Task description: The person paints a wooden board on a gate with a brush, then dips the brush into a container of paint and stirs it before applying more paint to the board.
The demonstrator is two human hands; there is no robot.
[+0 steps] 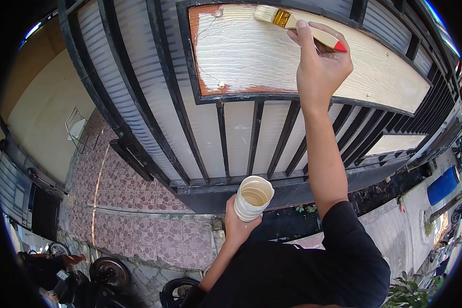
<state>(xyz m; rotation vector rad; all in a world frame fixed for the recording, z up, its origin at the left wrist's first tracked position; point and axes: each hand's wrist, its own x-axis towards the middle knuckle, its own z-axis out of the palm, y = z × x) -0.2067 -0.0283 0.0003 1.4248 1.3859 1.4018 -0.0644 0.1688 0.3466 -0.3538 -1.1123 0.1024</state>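
My right hand (323,59) grips the pale handle of a paintbrush (283,19) with a gold ferrule and a red tip. The brush's bristles touch the wood-grain panel (246,51) near its top edge. White paint covers most of the panel, while reddish-brown strips show at its left and lower left edges. Below the panel, my left hand (238,226) is wrapped round a cream plastic cup (252,199), held with its opening up and pale liquid inside.
A black metal gate (169,92) with vertical bars frames the panel. A dark ditch (287,223) runs under the gate. Patterned tiles (154,238) lie at left, beside a white chair (77,128). Motorcycle wheels (110,272) and another person's hand (75,259) are lower left; a blue barrel (443,186) lies right.
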